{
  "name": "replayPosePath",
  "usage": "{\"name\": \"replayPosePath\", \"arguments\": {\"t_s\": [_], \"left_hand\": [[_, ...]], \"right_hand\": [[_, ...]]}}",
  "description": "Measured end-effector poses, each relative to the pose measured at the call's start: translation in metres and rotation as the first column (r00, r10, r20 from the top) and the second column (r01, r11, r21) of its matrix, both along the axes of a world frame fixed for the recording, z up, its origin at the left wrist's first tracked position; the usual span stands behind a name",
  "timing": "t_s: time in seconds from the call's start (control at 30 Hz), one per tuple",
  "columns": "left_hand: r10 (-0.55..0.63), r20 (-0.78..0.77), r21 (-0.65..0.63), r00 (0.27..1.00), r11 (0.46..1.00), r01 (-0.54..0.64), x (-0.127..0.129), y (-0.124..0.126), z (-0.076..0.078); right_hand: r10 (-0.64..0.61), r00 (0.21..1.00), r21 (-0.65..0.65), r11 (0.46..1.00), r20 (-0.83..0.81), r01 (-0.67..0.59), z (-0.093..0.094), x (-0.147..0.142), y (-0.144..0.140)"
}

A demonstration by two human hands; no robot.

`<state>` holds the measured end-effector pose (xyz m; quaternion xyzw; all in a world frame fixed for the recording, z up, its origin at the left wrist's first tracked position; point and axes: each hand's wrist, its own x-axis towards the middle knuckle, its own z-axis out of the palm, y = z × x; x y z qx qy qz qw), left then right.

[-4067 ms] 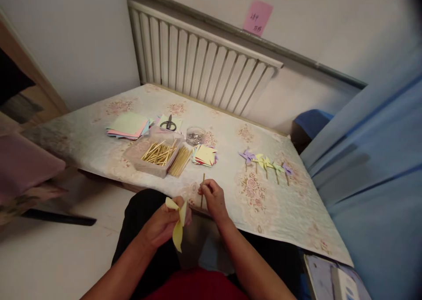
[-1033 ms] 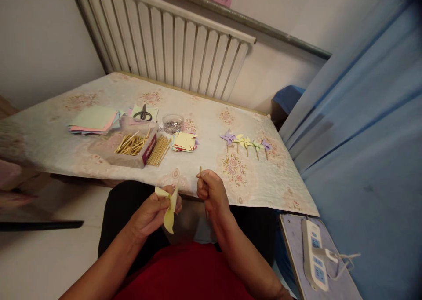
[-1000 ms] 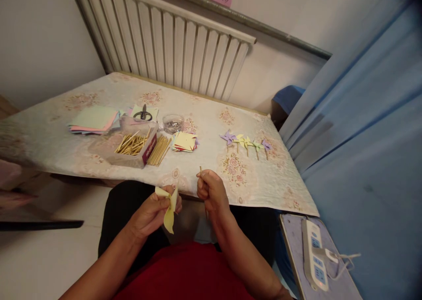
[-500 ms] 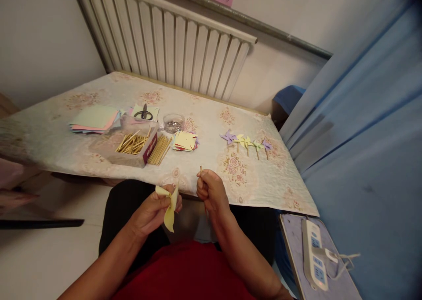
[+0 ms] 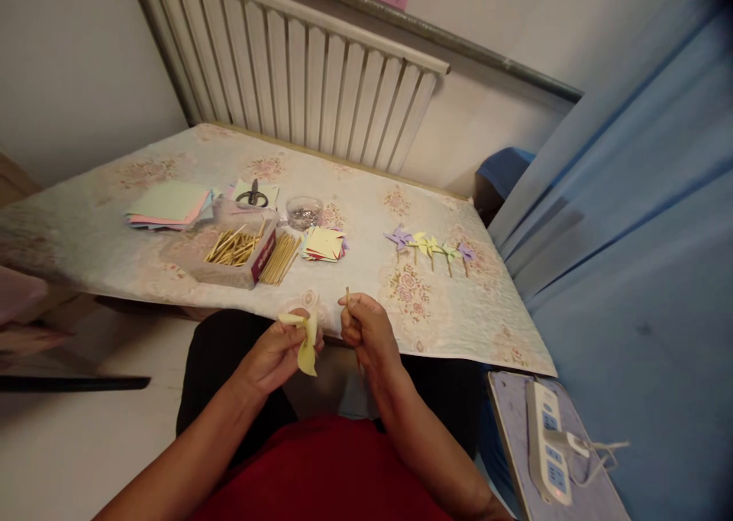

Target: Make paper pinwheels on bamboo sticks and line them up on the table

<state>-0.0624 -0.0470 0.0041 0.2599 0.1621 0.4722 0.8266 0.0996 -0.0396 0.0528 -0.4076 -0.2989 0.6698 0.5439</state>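
Looks like pre-assembly: left hand (image 5: 280,349) pinches yellow pinwheel (image 5: 308,351) at the table's (image 5: 366,200) near edge, right hand (image 5: 369,328) grips stick (image 5: 347,295), parts apart; next move likely needs stick tip aligned with pinwheel centre.

Dim indoor lt, soft shadow on curtain (image 5: 624,254), wide-angle warp nr edges, 1 blk corner top R.

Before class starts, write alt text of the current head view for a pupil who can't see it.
A person's left hand holds a folded yellow paper shape and the right hand a thin stick, at a floral cloth-covered table. On it are paper stacks, scissors, a box of sticks and a row of paper pinwheels.
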Motion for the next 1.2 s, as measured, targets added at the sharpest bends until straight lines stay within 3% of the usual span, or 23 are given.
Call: {"name": "replayPosePath", "arguments": {"t_s": [0.4,0.83,1.1,1.2], "left_hand": [[-0.001,0.028,0.032,1.0,0.999,0.0,0.02,0.027,0.013],[-0.021,0.066,0.007,0.998,1.0,0.021,0.026,0.035,0.001],[-0.223,0.061,0.102,0.973,0.971,0.216,0.026,0.034,-0.003],[-0.234,0.063,0.111,0.97,0.968,0.227,0.026,0.033,-0.005]], "right_hand": [[-0.082,0.984,0.043,0.996,0.155,0.076,0.003,-0.002,-0.008],[-0.078,0.985,0.053,0.996,0.151,0.07,0.002,-0.01,-0.012],[-0.012,0.977,0.059,0.998,0.215,-0.001,0.007,-0.018,-0.021],[-0.019,0.978,0.048,0.999,0.208,0.009,0.008,-0.022,-0.023]]}}
